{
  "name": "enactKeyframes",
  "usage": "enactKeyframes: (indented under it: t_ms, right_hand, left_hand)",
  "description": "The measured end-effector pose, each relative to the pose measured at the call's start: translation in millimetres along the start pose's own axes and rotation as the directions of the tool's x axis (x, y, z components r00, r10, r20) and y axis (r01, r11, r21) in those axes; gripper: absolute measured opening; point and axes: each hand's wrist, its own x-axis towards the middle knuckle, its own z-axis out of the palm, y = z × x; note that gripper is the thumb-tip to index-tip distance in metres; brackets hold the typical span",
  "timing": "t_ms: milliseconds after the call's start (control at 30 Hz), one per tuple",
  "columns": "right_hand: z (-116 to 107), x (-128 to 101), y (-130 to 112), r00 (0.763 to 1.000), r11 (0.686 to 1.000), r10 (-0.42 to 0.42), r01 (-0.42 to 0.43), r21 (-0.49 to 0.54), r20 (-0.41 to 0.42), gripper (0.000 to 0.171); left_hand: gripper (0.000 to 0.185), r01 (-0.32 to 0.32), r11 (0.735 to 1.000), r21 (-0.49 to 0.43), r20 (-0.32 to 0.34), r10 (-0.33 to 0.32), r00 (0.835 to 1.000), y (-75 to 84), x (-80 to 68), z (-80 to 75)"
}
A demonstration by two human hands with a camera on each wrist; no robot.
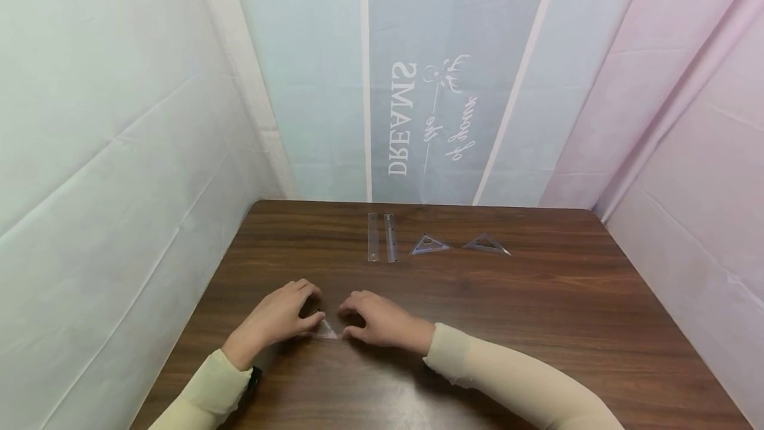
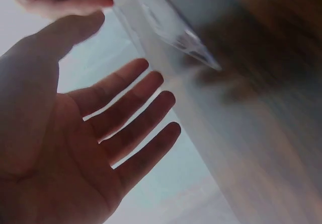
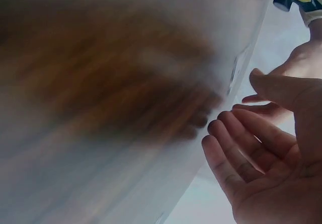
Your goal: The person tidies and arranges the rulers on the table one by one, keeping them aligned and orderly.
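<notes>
A clear plastic set square (image 1: 326, 331) lies flat on the wooden table between the two hands. My left hand (image 1: 279, 316) is just left of it, and the thumb overlaps its upper left part in the head view. In the left wrist view, the four fingers of this hand are spread and nearly straight, with nothing in the palm; the set square (image 2: 173, 30) lies beyond them. My right hand (image 1: 384, 321) hovers at the right side of the set square. Its fingers (image 3: 241, 148) are loosely bent around an empty palm in the right wrist view.
Farther back on the table (image 1: 537, 324) lie two clear rulers, a left one (image 1: 373, 237) and a right one (image 1: 390, 239), side by side. To their right are two more clear set squares, one bluish (image 1: 428, 245) and one greyer (image 1: 486, 244). Hanging cloth (image 1: 322, 85) encloses the table.
</notes>
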Motion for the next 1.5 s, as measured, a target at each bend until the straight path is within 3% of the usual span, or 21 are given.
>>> enactKeyframes:
  t_ms: [333,633,1000,1233,1500]
  right_hand:
    - [-20,-13,26,0.999,0.998,0.017,-0.014,0.062,-0.051,0.040]
    - [-36,-33,55,0.994,0.993,0.084,-0.077,0.089,-0.076,0.044]
    - [-62,-52,99,0.966,0.978,0.194,-0.178,0.105,-0.170,0.043]
    - [-76,-61,124,0.951,0.966,0.247,-0.226,0.128,-0.187,0.050]
    - [-85,-66,145,0.931,0.949,0.306,-0.282,0.138,-0.200,0.049]
  left_hand:
    - [0.043,-0.021,0.993,-0.114,0.024,0.024,0.999,27.8,31.3,-7.3]
    - [0.048,-0.012,0.984,-0.179,0.040,0.019,0.999,47.8,64.1,-8.4]
    - [0.051,-0.087,0.976,-0.198,0.048,0.099,0.994,63.7,110.5,-1.7]
    - [0.059,-0.085,0.978,-0.192,0.095,0.105,0.990,74.2,139.5,3.4]
    - [0.058,-0.077,0.976,-0.202,0.101,0.099,0.990,81.5,165.3,8.4]
